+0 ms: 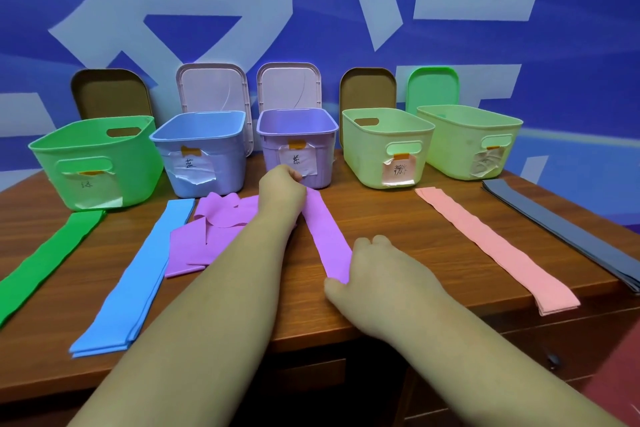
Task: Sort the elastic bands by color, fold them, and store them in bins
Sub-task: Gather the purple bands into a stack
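Both bare forearms reach forward from the lower edge, the left stretched farther; the left hand (282,187) sits knuckles-up, fingers curled, pinching the far end of the purple band (327,236); the right hand (377,270) lies nearer, palm down, fingers bent, gripping the band's near end.

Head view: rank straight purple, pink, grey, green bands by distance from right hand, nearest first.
1. straight purple band, held by the right hand
2. pink band, to its right
3. grey band, far right
4. green band, far left
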Demonstrator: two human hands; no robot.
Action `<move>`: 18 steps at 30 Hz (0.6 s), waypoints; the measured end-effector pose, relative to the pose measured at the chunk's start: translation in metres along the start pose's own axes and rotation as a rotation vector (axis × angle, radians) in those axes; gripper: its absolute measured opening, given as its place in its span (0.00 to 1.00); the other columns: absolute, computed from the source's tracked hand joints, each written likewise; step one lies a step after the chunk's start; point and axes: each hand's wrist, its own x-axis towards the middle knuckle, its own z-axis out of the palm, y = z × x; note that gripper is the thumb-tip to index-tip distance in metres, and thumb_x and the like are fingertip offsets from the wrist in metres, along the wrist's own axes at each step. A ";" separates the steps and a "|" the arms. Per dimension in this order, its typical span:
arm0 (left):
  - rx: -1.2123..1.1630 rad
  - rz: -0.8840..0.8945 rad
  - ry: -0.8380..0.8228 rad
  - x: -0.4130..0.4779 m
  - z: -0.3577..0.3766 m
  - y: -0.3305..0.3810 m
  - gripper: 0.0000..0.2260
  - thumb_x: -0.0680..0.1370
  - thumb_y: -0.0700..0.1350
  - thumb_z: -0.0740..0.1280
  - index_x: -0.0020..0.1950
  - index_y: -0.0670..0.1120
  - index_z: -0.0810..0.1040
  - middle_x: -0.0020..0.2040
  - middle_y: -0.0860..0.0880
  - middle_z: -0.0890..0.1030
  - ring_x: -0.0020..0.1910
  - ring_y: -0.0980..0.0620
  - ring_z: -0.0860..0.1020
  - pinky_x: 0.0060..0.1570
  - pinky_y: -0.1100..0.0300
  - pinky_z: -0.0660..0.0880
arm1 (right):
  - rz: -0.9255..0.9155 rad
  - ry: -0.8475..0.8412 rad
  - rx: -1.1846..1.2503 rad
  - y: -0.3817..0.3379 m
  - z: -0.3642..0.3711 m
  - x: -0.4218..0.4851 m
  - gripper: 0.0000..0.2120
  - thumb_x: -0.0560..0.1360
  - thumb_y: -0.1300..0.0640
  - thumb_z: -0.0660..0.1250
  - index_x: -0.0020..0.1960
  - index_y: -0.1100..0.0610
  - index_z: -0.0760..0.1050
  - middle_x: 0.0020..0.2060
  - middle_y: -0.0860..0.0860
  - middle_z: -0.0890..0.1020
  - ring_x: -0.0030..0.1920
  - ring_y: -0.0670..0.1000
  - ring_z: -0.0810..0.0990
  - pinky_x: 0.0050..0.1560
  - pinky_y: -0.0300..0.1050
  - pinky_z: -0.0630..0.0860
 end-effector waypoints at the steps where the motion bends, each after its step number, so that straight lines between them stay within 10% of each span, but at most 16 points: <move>1: -0.005 0.021 0.014 0.000 0.000 0.001 0.13 0.78 0.35 0.67 0.59 0.49 0.83 0.57 0.47 0.81 0.47 0.45 0.81 0.33 0.56 0.79 | -0.005 -0.007 0.014 0.002 -0.003 0.002 0.25 0.79 0.36 0.62 0.65 0.54 0.70 0.60 0.53 0.74 0.59 0.58 0.79 0.49 0.51 0.71; 6: 0.031 0.141 0.111 0.002 -0.015 0.006 0.14 0.76 0.36 0.66 0.58 0.46 0.85 0.58 0.46 0.85 0.60 0.44 0.80 0.56 0.56 0.76 | 0.012 0.011 0.088 0.014 -0.019 0.027 0.21 0.79 0.36 0.62 0.61 0.51 0.77 0.57 0.51 0.81 0.56 0.56 0.81 0.56 0.51 0.79; 12: 0.650 -0.010 0.016 -0.008 -0.032 -0.006 0.19 0.77 0.46 0.69 0.67 0.44 0.78 0.66 0.40 0.73 0.67 0.37 0.69 0.63 0.46 0.72 | -0.120 0.215 0.278 0.020 -0.014 0.084 0.10 0.79 0.46 0.61 0.50 0.46 0.81 0.45 0.44 0.83 0.48 0.50 0.81 0.47 0.47 0.79; 18: 0.649 -0.083 -0.128 -0.013 -0.041 -0.005 0.19 0.79 0.39 0.65 0.71 0.41 0.75 0.70 0.37 0.71 0.67 0.38 0.75 0.64 0.48 0.75 | -0.172 0.312 0.496 0.035 0.009 0.104 0.08 0.76 0.47 0.63 0.42 0.45 0.81 0.34 0.43 0.81 0.40 0.46 0.80 0.43 0.50 0.80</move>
